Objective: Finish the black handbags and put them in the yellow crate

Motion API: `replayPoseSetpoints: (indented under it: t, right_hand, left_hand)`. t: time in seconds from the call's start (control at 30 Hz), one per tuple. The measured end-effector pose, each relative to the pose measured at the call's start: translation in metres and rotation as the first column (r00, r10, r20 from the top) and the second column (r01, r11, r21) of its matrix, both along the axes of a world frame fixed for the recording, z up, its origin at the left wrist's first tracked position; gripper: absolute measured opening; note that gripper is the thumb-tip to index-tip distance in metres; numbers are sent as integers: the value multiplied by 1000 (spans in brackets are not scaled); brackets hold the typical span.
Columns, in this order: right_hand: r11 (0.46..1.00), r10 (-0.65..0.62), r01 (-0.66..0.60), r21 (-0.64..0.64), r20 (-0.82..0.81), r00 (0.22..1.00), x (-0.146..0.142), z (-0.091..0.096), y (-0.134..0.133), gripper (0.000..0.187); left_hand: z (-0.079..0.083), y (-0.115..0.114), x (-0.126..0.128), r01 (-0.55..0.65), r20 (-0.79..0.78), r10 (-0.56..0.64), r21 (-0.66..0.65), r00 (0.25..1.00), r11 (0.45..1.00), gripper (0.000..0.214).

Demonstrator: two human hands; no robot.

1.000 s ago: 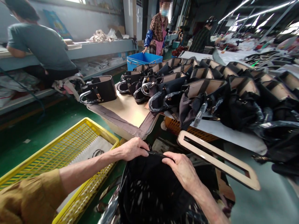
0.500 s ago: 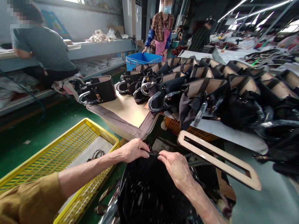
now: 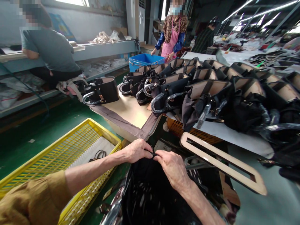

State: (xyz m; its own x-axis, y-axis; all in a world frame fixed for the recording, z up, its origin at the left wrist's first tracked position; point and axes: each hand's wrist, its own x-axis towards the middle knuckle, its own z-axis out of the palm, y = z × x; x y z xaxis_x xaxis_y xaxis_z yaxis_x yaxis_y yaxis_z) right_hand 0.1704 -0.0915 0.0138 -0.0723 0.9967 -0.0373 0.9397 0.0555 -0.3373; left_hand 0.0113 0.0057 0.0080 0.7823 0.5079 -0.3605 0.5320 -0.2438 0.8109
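The left hand was closed in a pinch on the far edge of a black bag, and the right hand pinched the same edge just beside it, the fingertips nearly meeting. The bag's dark body spread below them (what carried it, I could not tell). To the left, a strap lay on white sheets near the far right corner of a yellow basket. Beyond, a lone bag stood at the left corner of a cream table, with other bags crowding its right side. A pale frame crossed the left edge of the worktop, and a co-worker had a hand at the far rim of a blue bin
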Motion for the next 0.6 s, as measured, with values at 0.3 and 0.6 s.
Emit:
replayPoseSetpoints:
  t: [0.3, 0.6]
  right_hand:
    - [996, -26, 26, -88, -6, 1000, -4, 10, 7, 15]
    - [979, 12, -33, -200, -105, 994, -4, 15, 21, 20]
  left_hand:
    - [0, 1, 2, 41, -7, -41, 15, 999, 999, 15]
    - [22, 3, -11, -8, -144, 17, 65, 989, 998, 44]
